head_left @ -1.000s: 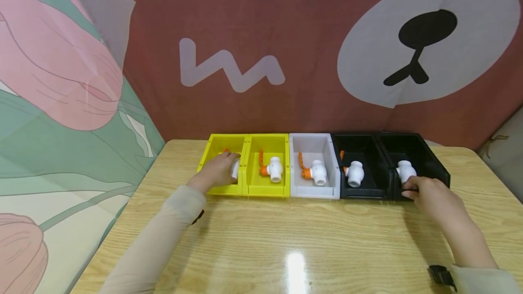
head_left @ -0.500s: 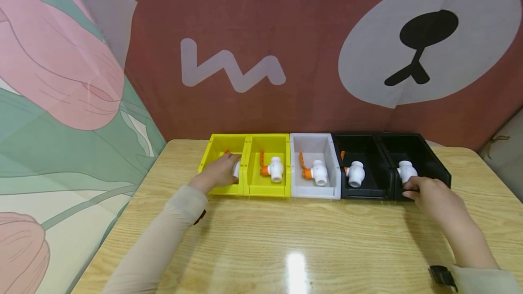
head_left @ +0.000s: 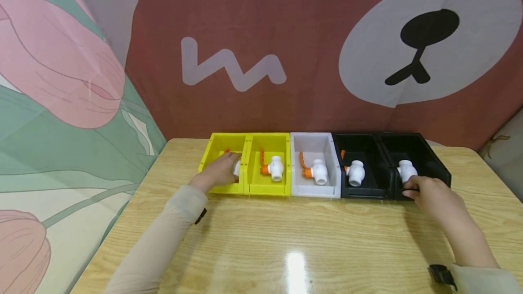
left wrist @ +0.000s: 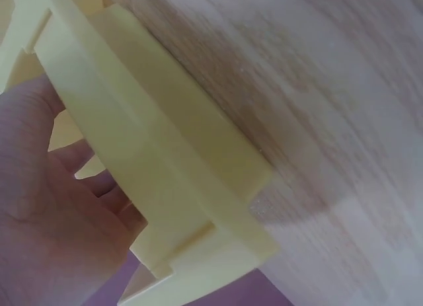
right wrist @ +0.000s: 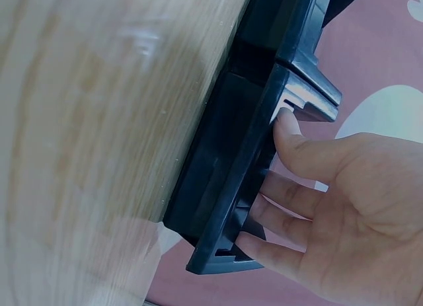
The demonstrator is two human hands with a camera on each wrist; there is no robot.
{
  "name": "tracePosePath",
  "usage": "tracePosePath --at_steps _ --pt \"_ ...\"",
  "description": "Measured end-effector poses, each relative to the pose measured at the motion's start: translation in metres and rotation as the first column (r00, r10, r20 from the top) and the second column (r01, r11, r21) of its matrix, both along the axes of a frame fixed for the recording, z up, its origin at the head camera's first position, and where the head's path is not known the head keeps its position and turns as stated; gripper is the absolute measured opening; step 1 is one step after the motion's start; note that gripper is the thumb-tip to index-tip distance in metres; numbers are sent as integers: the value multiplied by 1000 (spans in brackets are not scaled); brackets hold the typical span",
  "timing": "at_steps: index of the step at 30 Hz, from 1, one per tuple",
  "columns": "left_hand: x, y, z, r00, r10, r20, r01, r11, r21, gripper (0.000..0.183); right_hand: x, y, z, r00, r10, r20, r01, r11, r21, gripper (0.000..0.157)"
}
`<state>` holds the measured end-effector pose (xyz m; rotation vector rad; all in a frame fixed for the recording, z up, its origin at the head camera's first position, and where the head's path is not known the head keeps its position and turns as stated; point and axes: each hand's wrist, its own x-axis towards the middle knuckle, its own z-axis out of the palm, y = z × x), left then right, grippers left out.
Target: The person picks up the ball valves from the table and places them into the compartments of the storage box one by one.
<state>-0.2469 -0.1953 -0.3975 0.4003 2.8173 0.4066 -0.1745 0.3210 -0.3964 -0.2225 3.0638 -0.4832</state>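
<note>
White ball valves with orange handles lie one in each of several joined bins. My left hand point(head_left: 220, 170) reaches into the leftmost yellow bin point(head_left: 226, 138), covering most of the valve point(head_left: 236, 168) there. In the left wrist view its curled fingers point(left wrist: 100, 184) go down behind the bin's wall, which hides the tips. My right hand point(head_left: 436, 196) is at the front of the rightmost black bin point(head_left: 435, 167), its fingers overlapping the valve point(head_left: 406, 170). In the right wrist view the thumb lies at the bin's rim point(right wrist: 254, 151), and the other fingertips are hidden inside.
Between the hands, a second yellow bin point(head_left: 268, 190) holds a valve point(head_left: 276, 168), a white bin point(head_left: 314, 191) another point(head_left: 319, 172), and a black bin point(head_left: 369, 191) a third point(head_left: 356, 173). The row stands on a wooden table point(head_left: 261, 235) before a printed cloth point(head_left: 310, 80).
</note>
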Motion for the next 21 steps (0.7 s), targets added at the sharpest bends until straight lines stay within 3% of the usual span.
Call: tracePosePath --at_steps 10,14,21 --pt "6 -6 9 1000 -14 -18 15 997 79 64 -2 -1 1 999 -8 42 7 1000 22 17" --pt "12 -12 10 997 3 -84 8 991 130 53 -1 -1 0 999 14 41 -15 1000 28 24" --pt "27 -16 10 975 90 -201 -56 984 168 34 0 -4 -1 998 65 20 -65 997 35 28"
